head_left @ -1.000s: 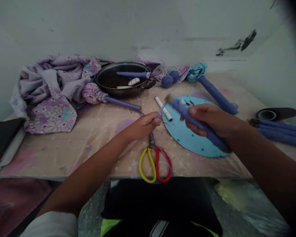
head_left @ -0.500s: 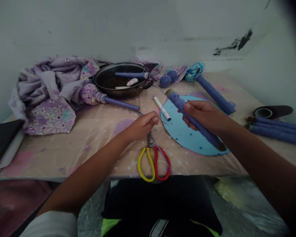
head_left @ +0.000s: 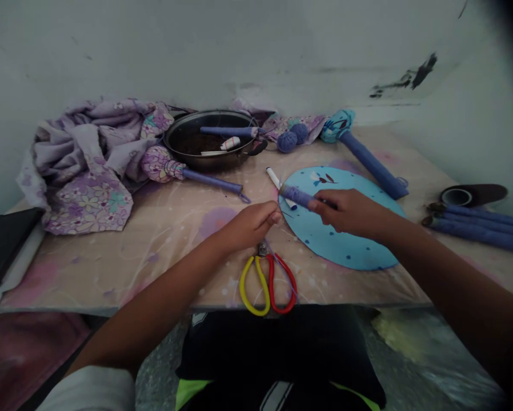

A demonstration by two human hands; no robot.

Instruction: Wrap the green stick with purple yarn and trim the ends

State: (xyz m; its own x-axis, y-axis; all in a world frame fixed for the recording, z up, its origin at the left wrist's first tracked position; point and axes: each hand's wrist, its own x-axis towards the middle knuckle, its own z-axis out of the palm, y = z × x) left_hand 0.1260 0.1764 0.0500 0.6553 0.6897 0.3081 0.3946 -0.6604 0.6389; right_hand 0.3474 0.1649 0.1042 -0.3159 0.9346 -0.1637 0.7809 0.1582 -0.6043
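Observation:
My right hand [head_left: 349, 211] is closed round a stick wrapped in purple yarn [head_left: 297, 196], whose tip points left over a round light-blue paper disc [head_left: 351, 245]. My left hand [head_left: 251, 224] is pinched shut just left of that tip, apparently on a thin purple thread that I can barely make out. Directly below my left hand lie scissors with one yellow and one red handle [head_left: 268, 279]. A white marker [head_left: 276, 178] lies just beyond the stick's tip.
A dark pan [head_left: 211, 140] with a purple stick and white bits stands at the back, beside floral cloth [head_left: 89, 165] and a cloth-headed stick [head_left: 183, 169]. Two yarn balls [head_left: 293, 137], a blue-headed stick [head_left: 368, 157], more purple sticks [head_left: 483, 231] and tape [head_left: 460, 197] lie to the right.
My right hand has lowered and turned the purple stick from a steep diagonal to nearly level, its tip now close to my left hand. My left hand has barely moved.

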